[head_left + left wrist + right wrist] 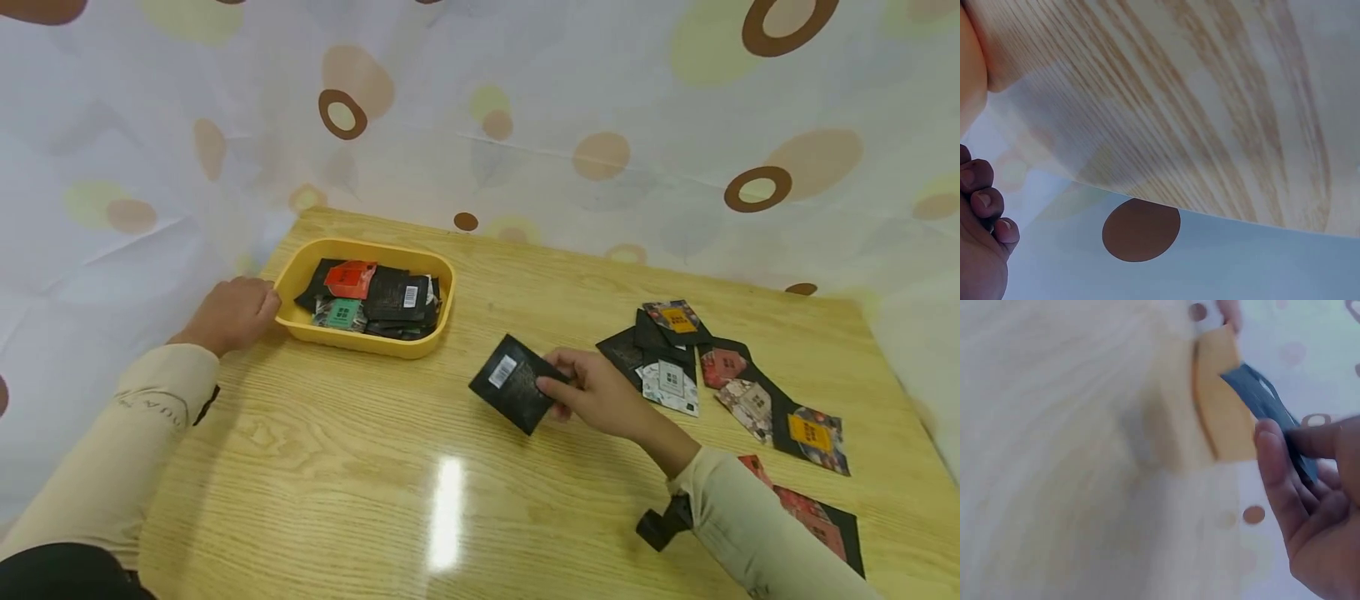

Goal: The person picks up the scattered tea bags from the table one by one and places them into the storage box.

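Observation:
My right hand [596, 392] pinches a black sachet [517, 383] between thumb and fingers, above the wooden table; a white barcode label faces up. In the right wrist view the sachet [1266, 400] is seen nearly edge-on, with the thumb on one side and fingers behind. My left hand [238, 312], fingers curled, grips the left end of a yellow plastic basket [360, 340]; its curled fingertips show at the edge of the left wrist view. Inside the basket lie several sachets, mostly black, with a red one [350, 279] and a green-labelled one [341, 314] on top.
On the right of the table [330, 467] several sachets lie in loose overlapping groups, including a white-labelled one [670, 383], an orange-labelled one [813, 435] and a red one [813, 521] partly behind the right sleeve. A patterned white curtain [540, 108] hangs along the back edge.

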A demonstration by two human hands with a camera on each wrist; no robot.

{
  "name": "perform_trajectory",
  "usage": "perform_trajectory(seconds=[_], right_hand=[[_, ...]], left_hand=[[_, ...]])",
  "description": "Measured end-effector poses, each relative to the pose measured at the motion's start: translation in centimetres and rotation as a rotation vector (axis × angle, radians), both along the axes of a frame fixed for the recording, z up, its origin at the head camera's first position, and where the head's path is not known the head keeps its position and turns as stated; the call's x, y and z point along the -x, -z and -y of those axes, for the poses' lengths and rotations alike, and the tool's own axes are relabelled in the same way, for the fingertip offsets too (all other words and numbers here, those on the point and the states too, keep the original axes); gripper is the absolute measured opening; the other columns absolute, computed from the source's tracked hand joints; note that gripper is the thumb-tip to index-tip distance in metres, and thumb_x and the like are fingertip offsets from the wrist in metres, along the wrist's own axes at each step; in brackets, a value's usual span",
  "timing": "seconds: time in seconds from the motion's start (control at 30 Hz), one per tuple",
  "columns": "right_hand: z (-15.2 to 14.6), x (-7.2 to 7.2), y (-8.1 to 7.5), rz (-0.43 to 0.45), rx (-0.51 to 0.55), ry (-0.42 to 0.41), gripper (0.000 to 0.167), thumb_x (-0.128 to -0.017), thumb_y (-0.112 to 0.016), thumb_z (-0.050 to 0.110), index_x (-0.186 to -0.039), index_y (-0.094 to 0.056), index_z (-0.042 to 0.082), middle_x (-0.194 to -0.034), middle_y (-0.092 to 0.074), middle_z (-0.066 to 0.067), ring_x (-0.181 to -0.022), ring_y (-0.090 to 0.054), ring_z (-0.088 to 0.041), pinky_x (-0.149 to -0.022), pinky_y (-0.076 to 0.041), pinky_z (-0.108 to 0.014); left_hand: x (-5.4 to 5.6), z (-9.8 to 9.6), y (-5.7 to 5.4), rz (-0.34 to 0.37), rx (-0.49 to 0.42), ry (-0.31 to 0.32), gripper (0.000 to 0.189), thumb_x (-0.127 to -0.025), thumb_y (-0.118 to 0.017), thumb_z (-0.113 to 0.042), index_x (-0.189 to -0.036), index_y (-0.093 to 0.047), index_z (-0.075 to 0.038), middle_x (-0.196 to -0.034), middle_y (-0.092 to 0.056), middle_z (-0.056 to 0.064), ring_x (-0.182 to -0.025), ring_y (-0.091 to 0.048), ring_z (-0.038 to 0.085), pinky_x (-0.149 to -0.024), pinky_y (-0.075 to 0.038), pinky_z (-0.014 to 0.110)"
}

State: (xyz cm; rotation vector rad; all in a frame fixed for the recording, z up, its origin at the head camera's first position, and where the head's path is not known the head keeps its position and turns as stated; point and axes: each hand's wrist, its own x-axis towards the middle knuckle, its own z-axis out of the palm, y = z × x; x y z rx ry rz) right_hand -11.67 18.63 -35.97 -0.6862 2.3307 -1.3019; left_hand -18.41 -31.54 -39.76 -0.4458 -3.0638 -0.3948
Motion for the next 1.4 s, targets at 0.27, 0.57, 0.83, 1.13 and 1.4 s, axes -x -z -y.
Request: perform_trajectory(seconds=[0.27,0.57,0.83,1.13,1.4], right_hand=[[6.1,4.1,-0.7,0.234,0.169,0.279,0.033,-0.100,-0.056,0.008,-0.129,-0.054,-0.007,-0.087,-0.071,-0.007,-0.069,-0.072,-0.012,-0.077,-0.061,-0.039],[13.5,6.6,0.4,0.398,0.214,0.362,0.036,-0.101,-0.050,0.005,-0.134,-0.053,-0.008,-0.107,-0.071,-0.023,-0.069,-0.071,-0.009,-0.090,-0.057,-0.041],[17.7,6.3,0.9,0.487,0.211,0.176,0.057,-0.103,-0.044,0.002,-0.157,-0.024,0.003,-0.150,-0.046,-0.024,-0.118,-0.067,-0.030,-0.100,-0.052,-0.041],[12.9,5.6,0.5,0.295,0.225,0.168,0.064,-0.098,-0.057,0.004,-0.156,-0.030,0.007,-0.151,-0.042,-0.021,-0.127,-0.058,-0.040,-0.098,-0.054,-0.043],[1.1,6.2,0.1,0.050,0.015,0.239,0.051,-0.101,-0.055,0.010,-0.149,-0.040,0.003,-0.146,-0.043,-0.027,-0.126,-0.055,-0.043,-0.097,-0.054,-0.049]], left_hand=[[-0.1,-0.5,0.3,0.003,0.001,0.000,0.037,-0.096,-0.029,-0.018,-0.060,-0.039,-0.014,-0.060,-0.037,0.002,-0.056,-0.035,0.018,-0.059,-0.029,0.031],[-0.2,-0.3,0.6,0.003,0.014,-0.001,0.037,-0.097,-0.027,-0.019,-0.062,-0.040,-0.013,-0.061,-0.038,0.003,-0.056,-0.035,0.018,-0.058,-0.030,0.031],[-0.5,-0.6,0.7,0.010,0.005,0.008,0.037,-0.097,-0.026,-0.018,-0.064,-0.040,-0.013,-0.061,-0.036,0.002,-0.055,-0.032,0.017,-0.058,-0.028,0.030],[-0.5,-0.7,0.6,0.005,0.011,-0.012,0.037,-0.097,-0.025,-0.018,-0.064,-0.039,-0.013,-0.061,-0.036,0.002,-0.056,-0.031,0.018,-0.059,-0.028,0.031],[-0.4,-0.7,0.4,0.004,0.019,-0.010,0.035,-0.097,-0.027,-0.018,-0.064,-0.039,-0.013,-0.061,-0.037,0.002,-0.056,-0.034,0.018,-0.059,-0.029,0.031]])
